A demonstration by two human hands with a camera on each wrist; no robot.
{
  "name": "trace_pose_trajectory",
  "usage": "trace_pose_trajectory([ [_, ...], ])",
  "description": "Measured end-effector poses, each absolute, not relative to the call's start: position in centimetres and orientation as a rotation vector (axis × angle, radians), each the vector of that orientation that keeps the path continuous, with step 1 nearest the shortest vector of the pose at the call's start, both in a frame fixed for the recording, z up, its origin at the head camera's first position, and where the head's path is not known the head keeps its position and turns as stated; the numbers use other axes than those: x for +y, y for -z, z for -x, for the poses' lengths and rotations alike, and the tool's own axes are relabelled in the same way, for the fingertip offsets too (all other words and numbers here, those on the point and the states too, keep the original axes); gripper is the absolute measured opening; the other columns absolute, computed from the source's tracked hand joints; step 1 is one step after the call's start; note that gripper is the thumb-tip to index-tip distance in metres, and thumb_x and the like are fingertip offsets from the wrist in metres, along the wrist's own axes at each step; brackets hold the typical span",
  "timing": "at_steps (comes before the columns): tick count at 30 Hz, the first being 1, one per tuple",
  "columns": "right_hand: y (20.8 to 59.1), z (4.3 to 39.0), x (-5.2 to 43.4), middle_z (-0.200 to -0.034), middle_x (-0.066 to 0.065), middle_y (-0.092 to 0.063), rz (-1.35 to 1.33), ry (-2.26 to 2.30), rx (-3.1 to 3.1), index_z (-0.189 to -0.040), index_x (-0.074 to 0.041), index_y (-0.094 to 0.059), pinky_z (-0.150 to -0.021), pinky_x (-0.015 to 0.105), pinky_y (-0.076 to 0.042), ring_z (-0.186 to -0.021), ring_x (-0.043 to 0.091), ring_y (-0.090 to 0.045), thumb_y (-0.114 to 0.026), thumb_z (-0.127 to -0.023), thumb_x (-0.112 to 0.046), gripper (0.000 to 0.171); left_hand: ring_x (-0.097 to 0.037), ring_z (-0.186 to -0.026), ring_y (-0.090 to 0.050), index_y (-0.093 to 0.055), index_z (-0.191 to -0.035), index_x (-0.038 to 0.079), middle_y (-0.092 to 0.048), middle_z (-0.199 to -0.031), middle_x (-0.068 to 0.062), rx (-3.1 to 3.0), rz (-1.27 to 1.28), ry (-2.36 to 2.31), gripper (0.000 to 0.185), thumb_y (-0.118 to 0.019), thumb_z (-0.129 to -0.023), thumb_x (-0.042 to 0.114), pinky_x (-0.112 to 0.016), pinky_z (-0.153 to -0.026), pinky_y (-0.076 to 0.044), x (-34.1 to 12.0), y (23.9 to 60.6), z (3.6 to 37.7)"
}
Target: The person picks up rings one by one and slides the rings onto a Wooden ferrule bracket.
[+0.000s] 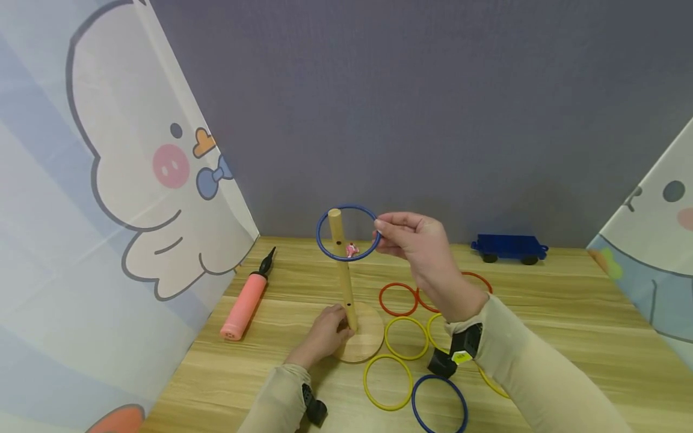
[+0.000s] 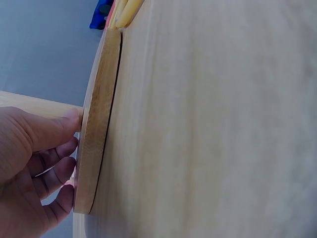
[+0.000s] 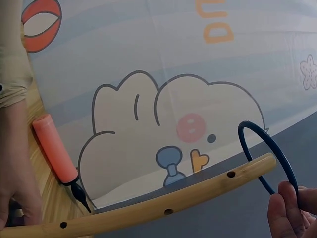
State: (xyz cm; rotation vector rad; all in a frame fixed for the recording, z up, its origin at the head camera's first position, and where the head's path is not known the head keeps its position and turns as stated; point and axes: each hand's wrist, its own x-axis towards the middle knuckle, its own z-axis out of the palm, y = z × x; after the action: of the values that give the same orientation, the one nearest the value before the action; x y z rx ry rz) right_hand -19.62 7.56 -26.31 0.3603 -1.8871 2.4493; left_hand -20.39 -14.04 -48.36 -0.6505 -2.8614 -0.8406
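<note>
A wooden peg (image 1: pixel 341 264) stands upright on a round wooden base (image 1: pixel 365 343) on the table. My right hand (image 1: pixel 414 240) pinches a blue ring (image 1: pixel 348 233) and holds it around the top of the peg (image 3: pixel 198 196). In the right wrist view the blue ring (image 3: pixel 270 146) encircles the peg's tip, with my fingers (image 3: pixel 287 208) on its rim. My left hand (image 1: pixel 325 337) rests on the base at the foot of the peg. The left wrist view shows its fingers (image 2: pixel 47 163) touching the base's edge (image 2: pixel 96 124).
Several loose rings lie right of the base: red (image 1: pixel 397 299), yellow (image 1: pixel 406 338), yellow (image 1: pixel 387 382) and blue (image 1: pixel 440 404). A pink hand pump (image 1: pixel 246 299) lies to the left. A blue toy wagon (image 1: pixel 509 248) stands at the back. Cartoon panels flank the table.
</note>
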Motion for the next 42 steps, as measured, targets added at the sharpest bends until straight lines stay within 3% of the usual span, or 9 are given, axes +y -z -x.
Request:
trace_pose_trajectory([
  [7, 28.1, 19.8, 7.9, -0.081, 0.005, -0.071, -0.247, -2.422, -2.027, -0.112, 0.008, -0.064, -0.074, 0.034, -0.057, -0.069, 0.015, -0.069, -0.069, -0.092, -0.013, 0.030, -0.020, -0.095, -0.055, -0.068, -0.093, 0.010, -0.061, -0.099, 0.001, -2.864, 0.653, 0.827, 0.012, -0.076, -0.084, 0.011, -0.037, -0.082, -0.046, -14.1, 48.7, 20.6],
  [13, 30.3, 20.1, 8.1, -0.079, 0.005, -0.071, -0.238, -2.444, -2.067, -0.114, 0.013, -0.061, -0.072, 0.034, -0.057, -0.068, 0.014, -0.069, -0.069, -0.092, -0.011, 0.033, -0.020, -0.093, -0.054, -0.067, -0.091, 0.009, -0.061, -0.096, 0.001, -2.862, 0.651, 0.826, 0.012, -0.076, -0.084, 0.009, -0.037, -0.081, -0.046, -14.1, 48.7, 20.7],
  [33, 36.0, 19.9, 8.0, -0.079, 0.008, -0.071, -0.058, -2.428, -2.220, -0.109, 0.010, -0.066, -0.072, 0.037, -0.057, -0.069, 0.019, -0.069, -0.070, -0.090, -0.010, 0.028, -0.019, -0.090, -0.052, -0.065, -0.087, 0.013, -0.059, -0.091, 0.002, -2.871, 0.627, 0.818, 0.011, -0.076, -0.084, 0.011, -0.037, -0.079, -0.044, -14.0, 48.4, 20.5],
  [42, 38.7, 19.4, 7.9, -0.080, 0.014, -0.070, -0.033, -2.430, -2.250, -0.108, 0.011, -0.066, -0.067, 0.034, -0.057, -0.064, 0.015, -0.068, -0.068, -0.091, -0.006, 0.024, -0.023, -0.089, -0.052, -0.060, -0.081, 0.012, -0.057, -0.084, 0.001, -2.829, 0.602, 0.837, 0.018, -0.078, -0.082, 0.012, -0.039, -0.078, -0.044, -14.0, 48.5, 20.3],
])
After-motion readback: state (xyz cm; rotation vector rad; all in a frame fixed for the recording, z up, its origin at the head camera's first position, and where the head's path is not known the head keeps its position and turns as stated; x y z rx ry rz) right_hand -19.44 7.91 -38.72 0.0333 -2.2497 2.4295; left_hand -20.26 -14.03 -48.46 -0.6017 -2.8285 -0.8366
